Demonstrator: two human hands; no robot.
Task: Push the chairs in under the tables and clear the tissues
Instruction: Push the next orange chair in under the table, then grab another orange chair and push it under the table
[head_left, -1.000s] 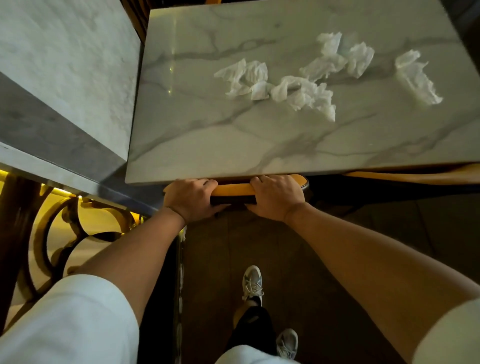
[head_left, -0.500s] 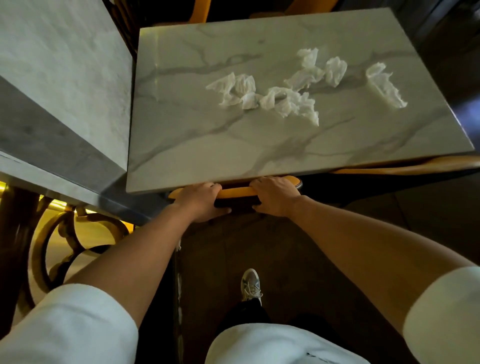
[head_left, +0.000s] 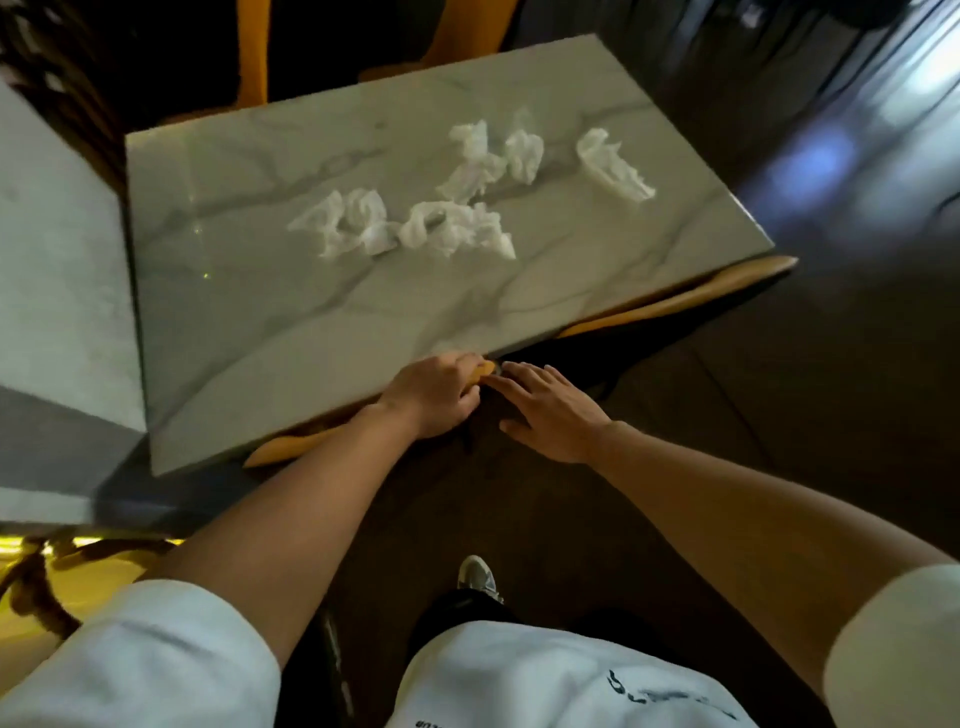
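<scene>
Left hand (head_left: 434, 397) grips the tucked chair (head_left: 291, 446), right hand (head_left: 550, 410) open (chair step), tissues (head_left: 415, 218) on tabletop (head_left: 249, 312) next.

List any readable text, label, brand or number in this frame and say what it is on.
Nothing can be read with confidence.
White shirt: a dark printed mark near its right side, too blurred to read.
White shirt hem: tiny dark print, cut off by the frame edge, illegible.
Marble table and tissues: no text.

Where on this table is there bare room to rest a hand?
The near half of the marble table is bare, from its left edge across to the left hand. The far right part is crowded with crumpled tissues.
</scene>
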